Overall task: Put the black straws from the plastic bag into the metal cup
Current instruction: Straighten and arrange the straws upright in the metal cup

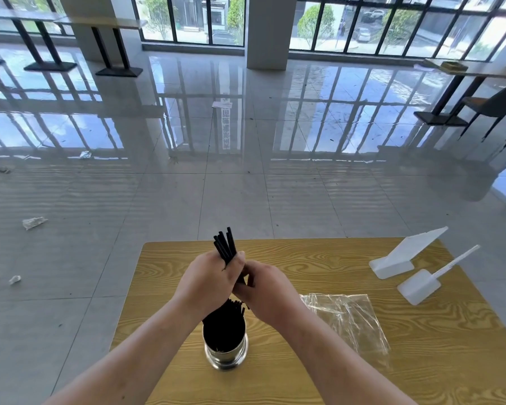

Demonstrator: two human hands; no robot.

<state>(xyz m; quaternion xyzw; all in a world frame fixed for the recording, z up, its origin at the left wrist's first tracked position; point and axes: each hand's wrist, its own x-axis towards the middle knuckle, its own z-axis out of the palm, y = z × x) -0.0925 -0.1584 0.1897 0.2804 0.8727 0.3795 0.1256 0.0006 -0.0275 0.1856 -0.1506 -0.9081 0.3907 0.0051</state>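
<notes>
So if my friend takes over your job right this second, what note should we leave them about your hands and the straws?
Hands: the left hand grips a bunch of black straws above the metal cup; the right hand pinches the same bunch lower down.
Things: the cup stands on the table, and the plastic bag lies flat to its right, looking empty.
Done: many other straws are in the cup.
Left: lower the held bunch into the cup.

Left tabletop (158, 276) open; black straws (224, 320) crowd metal cup (226, 353) mouth; plastic bag (351, 320) flat at right.
</notes>
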